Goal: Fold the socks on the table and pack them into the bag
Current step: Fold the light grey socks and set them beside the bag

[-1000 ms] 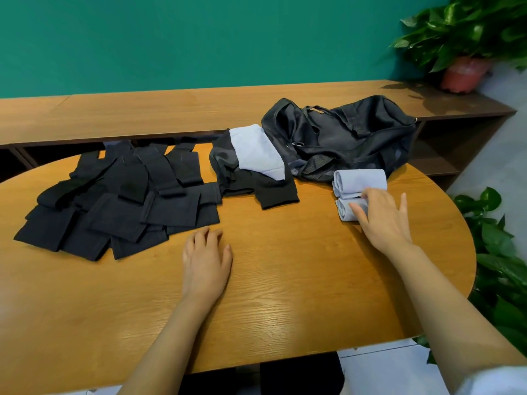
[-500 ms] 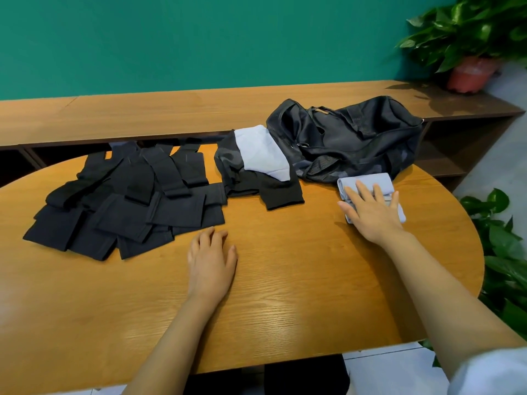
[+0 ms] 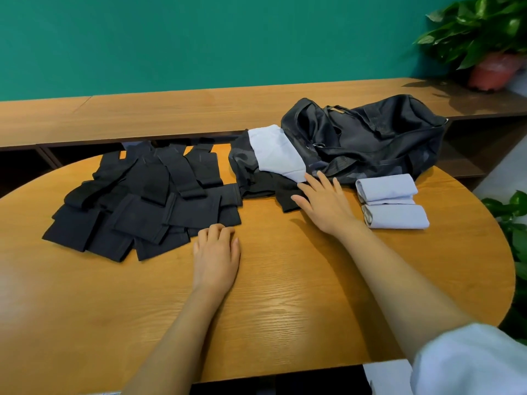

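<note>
Now the right hand (image 3: 325, 203) has left the folded pale socks (image 3: 390, 202), on which it lay flat half a second ago, and has moved left. Its fingers are straight and spread, and it grips nothing. The thumb reaches over the near end of a small heap of dark socks (image 3: 256, 181), and the forefinger comes up to the near corner of an unfolded pale sock (image 3: 278, 153) lying on top of that heap. Whether the palm presses the cloth or hovers just above it cannot be told.

With the hand gone, the folded pale socks show as two rolled bundles, one touching the other. They lie on the surface (image 3: 285, 303) just in front of the black bag (image 3: 370, 138) and outside it. The bag sits slumped at the far right of the surface, its straps loose on top. The heap of dark socks touches its left side.

As before, the left hand (image 3: 216, 255) rests palm down on the surface, fingers straight and close together. Its fingertips are at the near edge of the large pile of black socks (image 3: 142, 201) spread over the left half of the surface.

Behind the surface runs a long wooden bench (image 3: 199, 109) against a green wall, with a potted plant (image 3: 490, 44) at its right end. A white sleeve (image 3: 470, 363) covers the right upper arm.
</note>
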